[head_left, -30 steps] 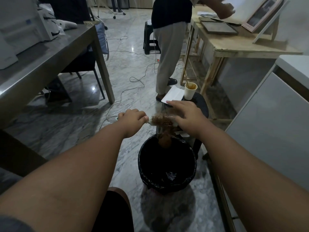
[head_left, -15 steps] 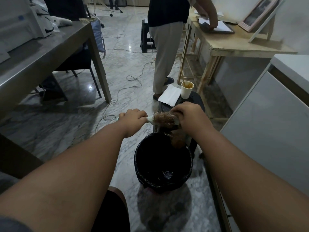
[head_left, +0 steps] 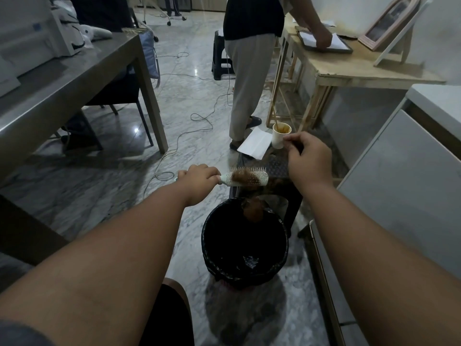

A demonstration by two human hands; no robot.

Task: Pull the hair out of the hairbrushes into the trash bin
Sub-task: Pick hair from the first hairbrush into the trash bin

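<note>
Hairbrush (head_left: 245, 177) hung level above trash bin's far rim (head_left: 245, 203), handle clenched in left hand (head_left: 198, 181). Hair clump (head_left: 253, 212) sat at that rim. Right hand (head_left: 308, 158), fingers pinched on nothing discernible, was raised beside paper cup (head_left: 280, 136) holding brown residue.

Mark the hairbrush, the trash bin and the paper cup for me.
hairbrush (head_left: 245, 177), head view, on the bristle head with brown hair caught in it.
trash bin (head_left: 207, 248), head view, on the left rim of its black liner.
paper cup (head_left: 277, 139), head view, on its white side wall.
</note>
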